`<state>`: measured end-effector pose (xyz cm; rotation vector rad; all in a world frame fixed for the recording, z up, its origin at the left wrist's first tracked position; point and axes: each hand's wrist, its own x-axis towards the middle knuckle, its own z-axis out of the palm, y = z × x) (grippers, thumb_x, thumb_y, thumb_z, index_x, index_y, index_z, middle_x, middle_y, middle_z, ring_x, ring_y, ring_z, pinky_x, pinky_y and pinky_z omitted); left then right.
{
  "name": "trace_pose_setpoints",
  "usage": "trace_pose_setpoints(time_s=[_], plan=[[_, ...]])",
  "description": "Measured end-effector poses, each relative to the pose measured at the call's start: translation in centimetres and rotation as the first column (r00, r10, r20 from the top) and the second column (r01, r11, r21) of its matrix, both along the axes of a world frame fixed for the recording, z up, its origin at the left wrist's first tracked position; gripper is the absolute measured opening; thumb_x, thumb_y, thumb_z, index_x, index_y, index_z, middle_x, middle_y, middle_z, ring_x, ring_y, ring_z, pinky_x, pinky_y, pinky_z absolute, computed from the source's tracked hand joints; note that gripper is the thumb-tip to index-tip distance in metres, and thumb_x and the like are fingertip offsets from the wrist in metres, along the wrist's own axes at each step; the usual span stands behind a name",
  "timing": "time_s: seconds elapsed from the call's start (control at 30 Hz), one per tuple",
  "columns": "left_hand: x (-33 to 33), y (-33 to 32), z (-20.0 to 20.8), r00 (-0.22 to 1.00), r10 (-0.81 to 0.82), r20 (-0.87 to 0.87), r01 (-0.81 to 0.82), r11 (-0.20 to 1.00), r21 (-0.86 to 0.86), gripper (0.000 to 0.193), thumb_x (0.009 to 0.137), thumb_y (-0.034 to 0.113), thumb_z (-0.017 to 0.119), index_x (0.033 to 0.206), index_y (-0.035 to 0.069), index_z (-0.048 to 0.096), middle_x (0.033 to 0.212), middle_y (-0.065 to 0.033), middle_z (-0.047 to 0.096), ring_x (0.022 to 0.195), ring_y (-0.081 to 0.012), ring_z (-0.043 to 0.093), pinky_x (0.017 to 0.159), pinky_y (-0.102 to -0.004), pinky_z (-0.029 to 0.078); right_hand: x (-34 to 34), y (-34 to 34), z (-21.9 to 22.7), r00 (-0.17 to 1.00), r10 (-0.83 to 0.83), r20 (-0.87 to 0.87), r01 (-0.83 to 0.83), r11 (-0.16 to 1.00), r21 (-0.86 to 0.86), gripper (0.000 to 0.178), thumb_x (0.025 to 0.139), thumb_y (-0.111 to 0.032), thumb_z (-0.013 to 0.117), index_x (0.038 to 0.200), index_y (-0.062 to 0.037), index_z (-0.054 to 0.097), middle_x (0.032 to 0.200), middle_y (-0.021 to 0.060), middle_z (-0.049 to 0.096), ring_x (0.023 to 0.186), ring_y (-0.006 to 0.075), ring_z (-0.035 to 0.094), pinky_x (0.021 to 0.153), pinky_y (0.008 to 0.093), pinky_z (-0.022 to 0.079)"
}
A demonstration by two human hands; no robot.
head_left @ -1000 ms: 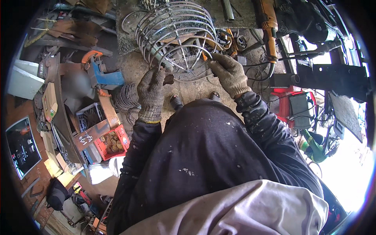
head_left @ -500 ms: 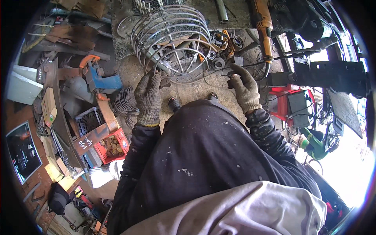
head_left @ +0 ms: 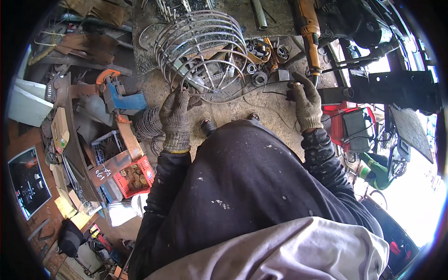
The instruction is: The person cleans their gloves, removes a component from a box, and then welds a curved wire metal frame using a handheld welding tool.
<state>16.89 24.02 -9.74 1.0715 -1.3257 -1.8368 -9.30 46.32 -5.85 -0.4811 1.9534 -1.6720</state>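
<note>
A round cage of bent metal rods (head_left: 201, 46) stands ahead of me, its rings joined by crossing ribs. My left hand (head_left: 176, 114), in a knitted work glove, is closed at the cage's near left edge, where its fingertips meet a rod. Over on the right, my gloved right hand (head_left: 308, 105) is raised with fingers half curled and apart; I make out no object in it. A dark thin line, perhaps a cable, ends near its fingertips. Just beyond that hand lies an orange power tool (head_left: 311, 39), its tip close to my fingers.
A blue clamp-like tool (head_left: 122, 100) and coiled wire (head_left: 148, 122) are at the left. Farther down sits a red crate of round parts (head_left: 134, 178). Metal rings and parts fill a yellow tray (head_left: 258, 51) beside the cage. A red-framed machine (head_left: 353, 125) stands at the right.
My right hand has moved right, away from the cage and closer to the orange tool. My left hand keeps its place at the cage's edge; the view has shifted slightly.
</note>
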Motion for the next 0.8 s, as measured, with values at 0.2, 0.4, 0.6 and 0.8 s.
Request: trace_pose_setpoints(time_s=[0.2,0.4,0.6,0.8], plan=[[0.2,-0.1,-0.1,0.998,0.017,-0.052,-0.014,0.998,0.067,0.034,0.096,0.015,0.066,0.122,-0.006,0.062,0.101,-0.0128,0.071,0.086,-0.0209,0.072,0.075,-0.0323,0.061,-0.7,-0.1,1.2,0.998,0.055,-0.039,-0.053,0.997,0.057,0.034,0.100,-0.017,0.060,0.130,-0.0022,0.061,0.106,0.0037,0.068,0.082,0.0093,0.062,0.074,0.0254,0.052],[0.1,0.0,0.3,0.999,0.030,-0.039,-0.030,1.000,0.006,0.033,0.096,0.015,0.066,0.121,-0.005,0.063,0.101,-0.0117,0.071,0.085,-0.0195,0.072,0.073,-0.0299,0.061,0.9,-2.0,0.0,0.970,0.166,0.179,-0.176,0.983,0.041,0.035,0.099,-0.019,0.062,0.130,-0.0021,0.061,0.104,0.0035,0.068,0.084,0.0095,0.061,0.077,0.0257,0.052],[0.1,0.0,0.9,0.994,-0.015,0.109,0.023,0.997,-0.073,0.035,0.102,0.028,0.057,0.118,-0.003,0.059,0.094,-0.0124,0.069,0.081,-0.0226,0.071,0.073,-0.0349,0.060,2.6,-6.3,-1.7,0.890,0.427,0.161,-0.443,0.893,0.082,0.039,0.099,-0.030,0.061,0.128,-0.0034,0.063,0.103,0.0082,0.070,0.090,0.0144,0.064,0.084,0.0292,0.052],[0.4,0.6,0.9,0.995,0.041,0.096,-0.024,0.984,-0.176,0.040,0.101,0.031,0.059,0.120,-0.004,0.061,0.095,-0.0124,0.070,0.079,-0.0218,0.071,0.071,-0.0339,0.058,3.5,-8.1,-1.0,0.890,0.455,0.014,-0.439,0.850,0.293,0.040,0.095,-0.036,0.063,0.118,-0.0032,0.068,0.098,0.0137,0.072,0.094,0.0225,0.069,0.085,0.0343,0.052]])
